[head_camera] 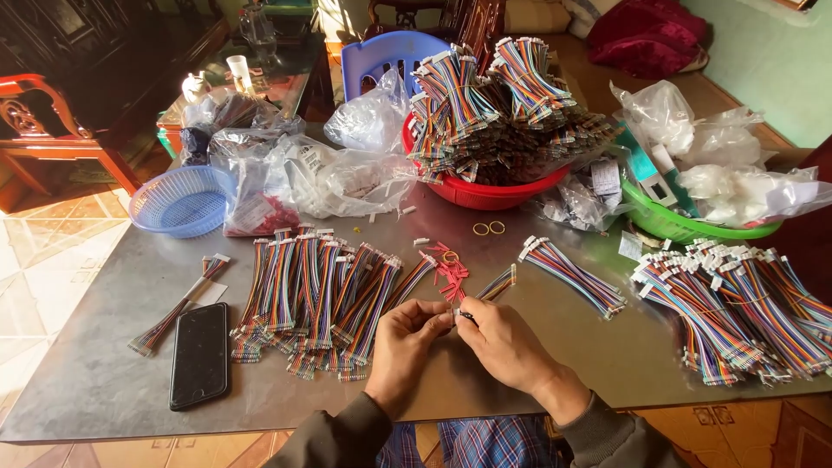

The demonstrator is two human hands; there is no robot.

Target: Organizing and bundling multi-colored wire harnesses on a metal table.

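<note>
We find both hands together at the near middle of the grey worktop [104, 347]. The left hand [406, 334] is pinched narrow on one end of a multicoloured ribbon cable [496, 284], and the right hand [503, 340] grips the same cable just beside it; the cable runs up and to the right from the fingertips, its far end resting on the worktop. A scatter of small red pieces [451, 273] lies just beyond the hands. Left of them lies a spread of finished cables [321, 299], then a black phone [199, 355]. A red basin [485, 192] heaped with cables stands behind, a blue basket [178, 204] far left.
</note>
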